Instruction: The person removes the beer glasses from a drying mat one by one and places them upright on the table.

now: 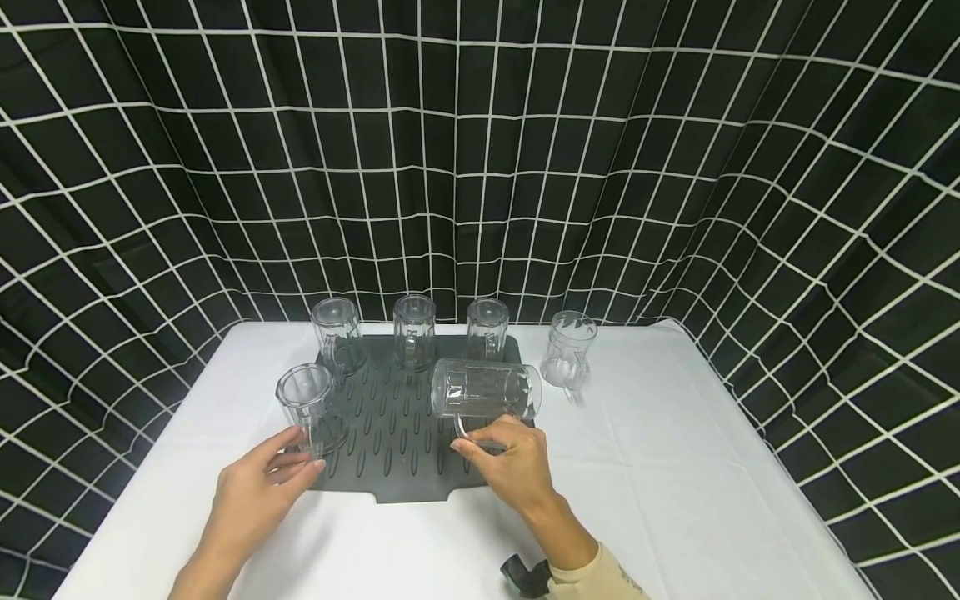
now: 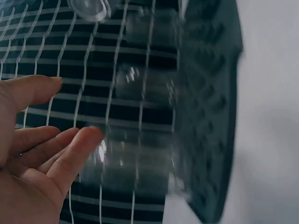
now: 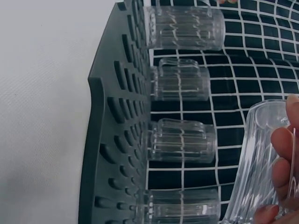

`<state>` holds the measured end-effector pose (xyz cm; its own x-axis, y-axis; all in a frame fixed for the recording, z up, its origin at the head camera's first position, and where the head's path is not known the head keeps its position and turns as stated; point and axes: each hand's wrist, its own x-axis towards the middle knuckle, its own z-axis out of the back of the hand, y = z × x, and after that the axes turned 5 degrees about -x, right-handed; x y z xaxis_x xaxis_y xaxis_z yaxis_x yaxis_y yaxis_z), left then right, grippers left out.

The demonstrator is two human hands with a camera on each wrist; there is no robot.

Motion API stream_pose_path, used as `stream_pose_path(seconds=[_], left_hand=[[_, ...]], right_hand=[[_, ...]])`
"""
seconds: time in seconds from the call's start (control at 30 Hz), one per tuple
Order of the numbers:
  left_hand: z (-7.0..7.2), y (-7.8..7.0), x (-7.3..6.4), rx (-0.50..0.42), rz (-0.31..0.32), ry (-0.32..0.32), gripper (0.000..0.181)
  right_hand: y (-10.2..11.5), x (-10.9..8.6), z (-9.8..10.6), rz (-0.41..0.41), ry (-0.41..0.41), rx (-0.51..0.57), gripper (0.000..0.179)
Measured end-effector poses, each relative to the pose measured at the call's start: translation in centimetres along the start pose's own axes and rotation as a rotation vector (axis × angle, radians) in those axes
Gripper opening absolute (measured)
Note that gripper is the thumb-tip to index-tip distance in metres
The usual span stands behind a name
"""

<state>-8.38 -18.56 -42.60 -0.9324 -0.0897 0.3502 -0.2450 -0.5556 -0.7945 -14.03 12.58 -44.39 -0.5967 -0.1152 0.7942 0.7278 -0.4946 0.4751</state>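
In the head view my right hand (image 1: 517, 458) grips the handle of a clear glass mug (image 1: 486, 389), which lies sideways in the air over the dark drying mat (image 1: 405, 487). The right wrist view shows the fingers (image 3: 281, 142) curled at the handle of this mug (image 3: 247, 163). My left hand (image 1: 258, 492) is by another glass mug (image 1: 303, 400) at the mat's front left, its fingers spread and loosely bent. In the left wrist view the left hand (image 2: 42, 154) holds nothing, its fingertips close to that mug's base end (image 2: 131, 163).
Three upside-down glass mugs stand along the mat's back edge: left (image 1: 337, 333), middle (image 1: 415, 333) and right (image 1: 487, 329). Another mug (image 1: 568, 350) stands on the white table (image 1: 675, 467) right of the mat. A dark object (image 1: 525, 577) shows beside the right sleeve. Gridded black curtains (image 1: 450, 150) surround the table.
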Motion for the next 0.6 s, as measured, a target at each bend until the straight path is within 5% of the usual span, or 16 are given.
stream_pose_path(seconds=[0.27,0.6], left_hand=[[-3.8,-3.4,2.5,-0.234,-0.094,0.112,0.061],[-7.3,-6.4,5.7,-0.327,-0.076,0.23,0.072]], right_hand=[[0.4,0.0,0.4,0.012,0.032,-0.019,0.017],[0.8,0.1,0.5,0.055,0.08,-0.04,0.016]])
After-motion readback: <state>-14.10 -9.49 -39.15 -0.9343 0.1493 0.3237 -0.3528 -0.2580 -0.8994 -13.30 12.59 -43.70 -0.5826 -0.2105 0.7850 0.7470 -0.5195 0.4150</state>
